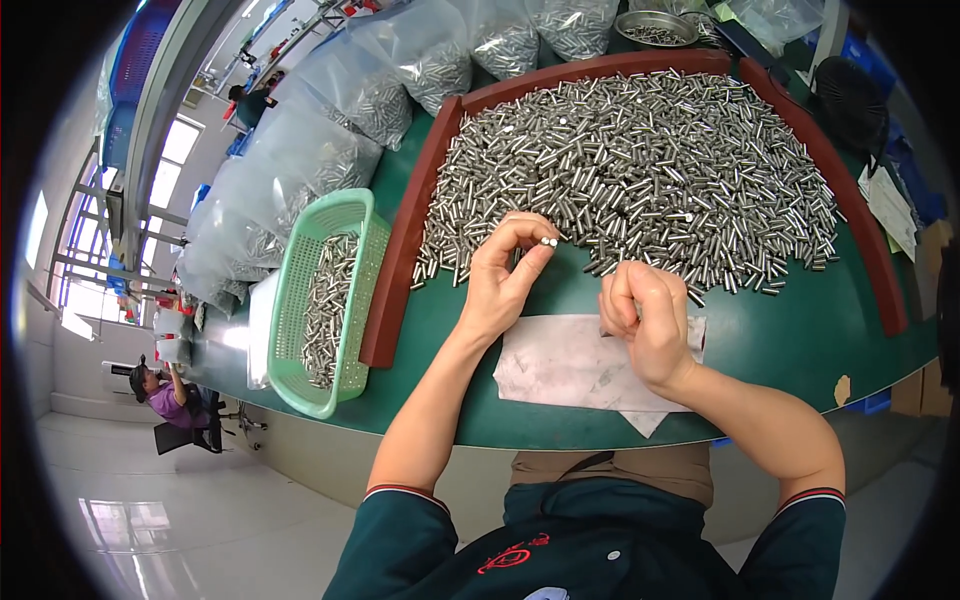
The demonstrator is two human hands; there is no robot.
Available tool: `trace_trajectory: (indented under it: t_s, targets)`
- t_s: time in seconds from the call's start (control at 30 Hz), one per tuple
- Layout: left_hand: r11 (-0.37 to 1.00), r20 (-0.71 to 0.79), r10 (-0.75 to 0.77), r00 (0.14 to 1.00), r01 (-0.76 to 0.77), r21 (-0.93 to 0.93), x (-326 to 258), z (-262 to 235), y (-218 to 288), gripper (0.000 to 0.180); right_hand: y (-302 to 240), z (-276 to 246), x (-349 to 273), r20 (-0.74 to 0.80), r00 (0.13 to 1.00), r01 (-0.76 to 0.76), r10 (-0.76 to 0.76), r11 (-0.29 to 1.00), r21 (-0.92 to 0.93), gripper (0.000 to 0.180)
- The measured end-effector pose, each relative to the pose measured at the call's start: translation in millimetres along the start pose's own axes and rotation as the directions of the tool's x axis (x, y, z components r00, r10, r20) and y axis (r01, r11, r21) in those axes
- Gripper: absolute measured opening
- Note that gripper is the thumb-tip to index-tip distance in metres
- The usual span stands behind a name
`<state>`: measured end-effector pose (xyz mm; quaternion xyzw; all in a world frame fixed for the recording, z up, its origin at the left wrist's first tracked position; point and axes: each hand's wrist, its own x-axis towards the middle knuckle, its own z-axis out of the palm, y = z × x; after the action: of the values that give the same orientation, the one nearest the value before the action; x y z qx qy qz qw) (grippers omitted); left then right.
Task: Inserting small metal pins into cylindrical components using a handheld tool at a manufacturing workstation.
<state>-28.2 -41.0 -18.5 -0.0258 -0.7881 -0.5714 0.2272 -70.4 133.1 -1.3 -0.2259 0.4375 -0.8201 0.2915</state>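
My left hand (505,275) is closed, with a few small metal pins (549,242) pinched between thumb and fingers, their round shiny ends showing. To its right, my right hand (652,315) is curled closed above a stained white cloth (560,365); whatever its fingers hold, if anything, is hidden. Beyond both hands spreads a large heap of the same short silvery pins (640,150) on the green tabletop (760,330).
A dark red wooden border (405,250) frames the heap on its left, far and right sides. Left of it stands a green plastic basket (280,330) with pins inside. Clear bags of pins (365,90) line the back left. A metal bowl (655,28) sits at the back, a black fan (850,105) far right.
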Motion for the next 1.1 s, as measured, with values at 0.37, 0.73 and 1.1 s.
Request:
trace_trajectory:
  t_s: [0.37,0.73,1.1]
  targets:
    - [0.865,0.27,-0.033,0.962,-0.108,0.49,-5.7,3.5,41.4,0.011,1.5,-3.5,2.0,-0.022,1.0,-0.006,0.006,1.0,0.007,0.037]
    - [0.807,0.394,-0.078,0.916,-0.174,0.564,-22.4,12.3,51.5,0.012,2.9,-4.3,3.7,-0.055,0.998,-0.022,0.029,0.991,0.134,0.036]
    - [0.792,0.395,-0.204,0.896,-0.086,0.605,-32.6,18.5,52.2,0.012,3.5,-4.5,4.1,-0.114,0.989,-0.052,0.094,0.942,0.332,0.033]
